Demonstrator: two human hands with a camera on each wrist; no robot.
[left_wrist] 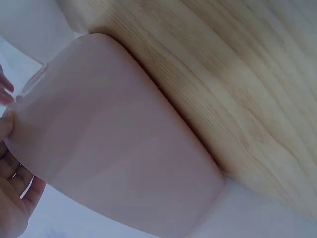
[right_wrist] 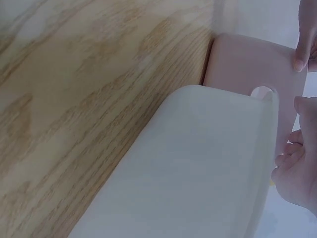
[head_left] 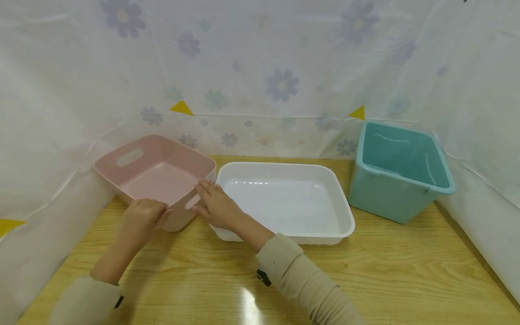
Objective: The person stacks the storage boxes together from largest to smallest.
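Note:
A pink plastic storage bin [head_left: 152,178] with oval handle holes stands at the left of the table. Its near corner rim is gripped by my left hand [head_left: 142,221], thumb outside and fingers over the inside, as the left wrist view shows. My right hand [head_left: 219,205] holds the bin's right rim beside the handle hole, with curled fingers [right_wrist: 290,153] at the edge. Under that forearm lies a shallow white tray [head_left: 280,203], its left end close against the pink bin. Both sleeves are beige.
A teal bin [head_left: 382,194] stands at the right of the wooden table [head_left: 195,284]. White flower-printed sheeting [head_left: 252,67] surrounds the table at the back and sides, with yellow triangles [head_left: 182,108] on it.

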